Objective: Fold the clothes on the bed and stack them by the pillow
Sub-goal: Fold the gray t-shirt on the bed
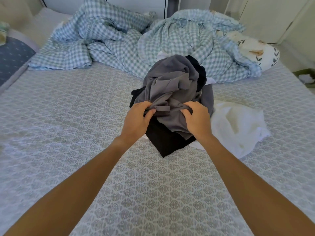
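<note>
A crumpled heap of clothes lies mid-bed. On top is a grey garment (172, 82). Under it a black garment (165, 142) sticks out toward me, and a white garment (238, 126) lies to the right. More black cloth (197, 68) shows at the heap's far side. My left hand (138, 120) pinches the grey garment's near edge on the left. My right hand (197, 120) pinches the same edge on the right. A floral white pillow (259, 51) lies at the far right of the bed.
A rumpled blue-and-white checked duvet (115, 41) covers the far part of the bed. The patterned grey mattress cover (68, 116) spreads to the left and toward me. A dark blue cushion (12, 57) sits at the far left edge. Cupboard doors (265, 16) stand beyond the pillow.
</note>
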